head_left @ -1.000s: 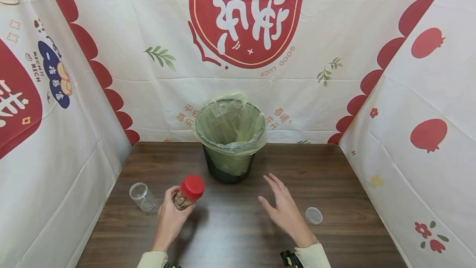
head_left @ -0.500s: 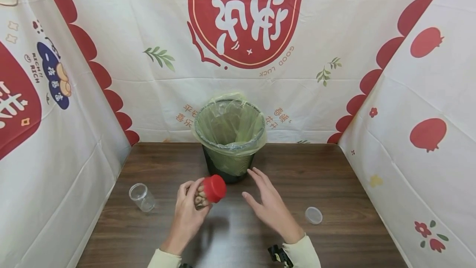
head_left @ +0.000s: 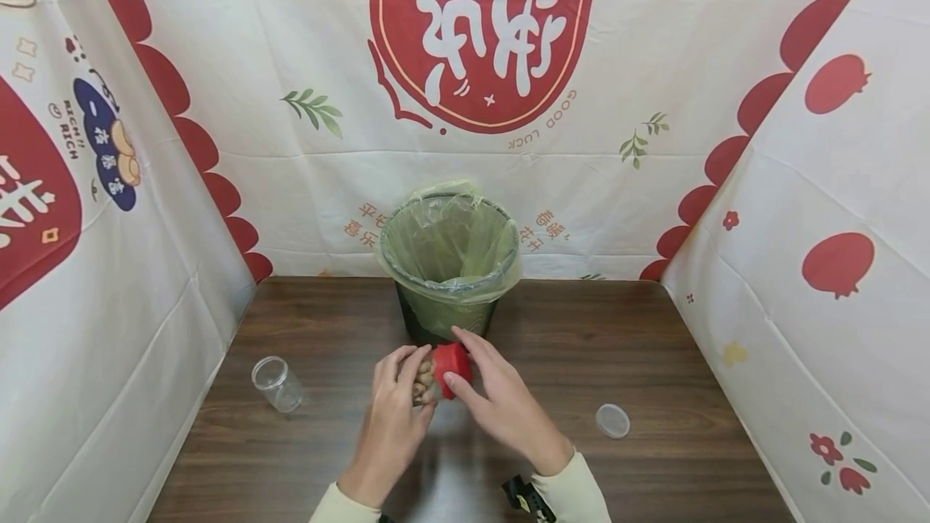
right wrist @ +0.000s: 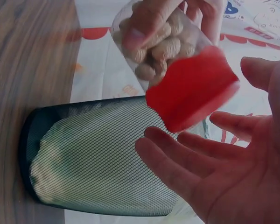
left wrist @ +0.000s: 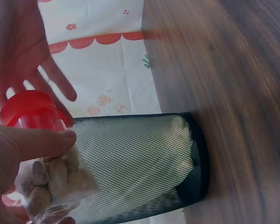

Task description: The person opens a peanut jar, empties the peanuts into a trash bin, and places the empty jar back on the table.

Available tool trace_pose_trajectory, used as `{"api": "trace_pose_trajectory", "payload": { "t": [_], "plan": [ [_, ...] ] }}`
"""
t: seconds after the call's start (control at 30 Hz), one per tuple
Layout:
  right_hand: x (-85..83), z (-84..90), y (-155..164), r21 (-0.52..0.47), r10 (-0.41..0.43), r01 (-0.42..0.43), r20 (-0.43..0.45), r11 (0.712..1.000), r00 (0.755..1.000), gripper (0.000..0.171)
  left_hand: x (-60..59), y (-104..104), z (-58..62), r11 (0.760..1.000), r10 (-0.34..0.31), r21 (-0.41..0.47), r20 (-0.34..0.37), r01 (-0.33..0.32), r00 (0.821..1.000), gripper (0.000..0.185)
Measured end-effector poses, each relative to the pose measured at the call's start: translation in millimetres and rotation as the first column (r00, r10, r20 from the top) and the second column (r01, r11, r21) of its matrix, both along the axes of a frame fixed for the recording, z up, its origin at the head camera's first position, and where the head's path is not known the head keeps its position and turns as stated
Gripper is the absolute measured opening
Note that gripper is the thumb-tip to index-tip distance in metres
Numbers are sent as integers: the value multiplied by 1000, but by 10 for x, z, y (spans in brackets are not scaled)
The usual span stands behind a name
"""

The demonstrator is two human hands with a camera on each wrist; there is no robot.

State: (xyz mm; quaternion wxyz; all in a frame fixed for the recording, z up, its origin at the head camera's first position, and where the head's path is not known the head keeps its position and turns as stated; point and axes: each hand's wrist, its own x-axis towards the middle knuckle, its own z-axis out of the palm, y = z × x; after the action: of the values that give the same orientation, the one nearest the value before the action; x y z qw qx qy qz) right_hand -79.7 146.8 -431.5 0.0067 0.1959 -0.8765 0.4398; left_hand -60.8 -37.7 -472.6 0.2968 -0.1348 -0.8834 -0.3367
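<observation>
My left hand grips a clear jar with a red lid. The jar is tilted, its lid pointing right, in front of the mesh bin. Inside are light-brown lumpy pieces that look like peanuts in their shells. My right hand is close around the lid from the right. In the right wrist view its fingers are loosely spread beside the lid, with a gap between the thumb and the red plastic. Seen from the left wrist, my left thumb lies across the jar just below the lid.
A black mesh bin with a pale yellow-green liner stands at the back middle of the wooden table. An uncapped clear jar stands at left. A small translucent lid lies at right. Printed cloth encloses the back and sides.
My left hand has carried the red-lidded jar to the right and tipped it sideways. My right hand has moved left, up to the red lid. The other jar and translucent lid stay put.
</observation>
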Motion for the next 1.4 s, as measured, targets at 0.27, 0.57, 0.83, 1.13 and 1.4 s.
{"api": "trace_pose_trajectory", "payload": {
  "t": [0.27, 0.57, 0.83, 1.13, 1.4],
  "plan": [
    [5, 41, -49, 48, -51, 54, -52, 997, 997, 61, -31, 32, -3, 997, 0, -75, -116, -9, 993, 89],
    [-17, 58, -25, 63, -72, 75, -46, 995, 996, 55, -25, 58, 3, 997, 5, -76, -91, -12, 996, 91],
    [-9, 49, 9, 78, -76, 78, -29, 994, 997, 50, -7, 79, -6, 998, 2, -65, -39, -4, 999, 85],
    [-11, 34, 43, 84, -60, 65, -61, 994, 996, 49, -3, 88, -20, 997, -10, -73, -19, 9, 1000, 82],
    [-8, 23, 75, 117, 33, -18, -132, 993, 991, 53, 12, 85, -26, 999, -20, -24, 56, 21, 998, 79]
  ]
}}
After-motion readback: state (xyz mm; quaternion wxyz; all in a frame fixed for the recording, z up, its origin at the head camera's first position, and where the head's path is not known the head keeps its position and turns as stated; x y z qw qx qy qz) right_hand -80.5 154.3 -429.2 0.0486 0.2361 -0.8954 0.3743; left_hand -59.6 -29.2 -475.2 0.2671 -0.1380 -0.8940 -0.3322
